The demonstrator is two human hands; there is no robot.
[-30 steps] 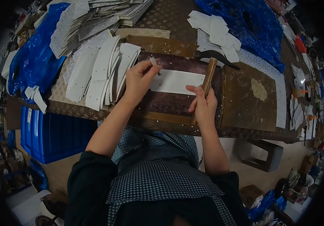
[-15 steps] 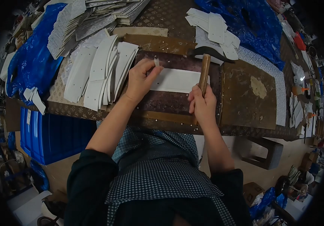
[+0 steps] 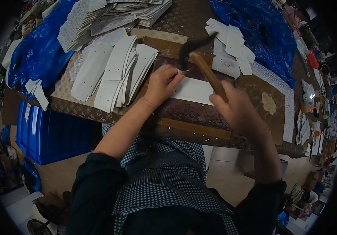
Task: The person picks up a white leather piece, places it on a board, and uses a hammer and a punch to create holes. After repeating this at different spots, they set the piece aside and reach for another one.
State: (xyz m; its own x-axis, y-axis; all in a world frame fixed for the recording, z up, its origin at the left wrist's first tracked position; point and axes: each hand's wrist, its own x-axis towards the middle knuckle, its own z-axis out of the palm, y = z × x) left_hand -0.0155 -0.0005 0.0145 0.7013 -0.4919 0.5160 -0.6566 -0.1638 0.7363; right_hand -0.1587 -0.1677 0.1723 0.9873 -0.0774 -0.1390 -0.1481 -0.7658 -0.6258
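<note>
My left hand (image 3: 161, 85) is closed around a small metal punch (image 3: 180, 72), with only its top showing above the fingers. Under it lies a white strip (image 3: 194, 91) with small holes, flat on a dark reddish board (image 3: 195, 111). My right hand (image 3: 235, 105), slightly blurred, grips the wooden handle of a hammer (image 3: 211, 76). The hammer's dark curved head is right over the punch's top, overlapping it in this view. Left of my left hand lean stacked white strips (image 3: 115, 78) with punched holes.
More white pieces (image 3: 231, 41) lie behind the board, beside blue plastic sheeting (image 3: 262, 39). Thick piles of patterned sheets (image 3: 86, 23) stand at the back left. A worn brown board (image 3: 260, 94) is on the right. A blue crate (image 3: 55, 135) sits below the table's left edge.
The hammer has swung left, its head now over the punch, and my right hand has turned and lifted with it. My left hand still holds the punch. The whole view has shifted slightly.
</note>
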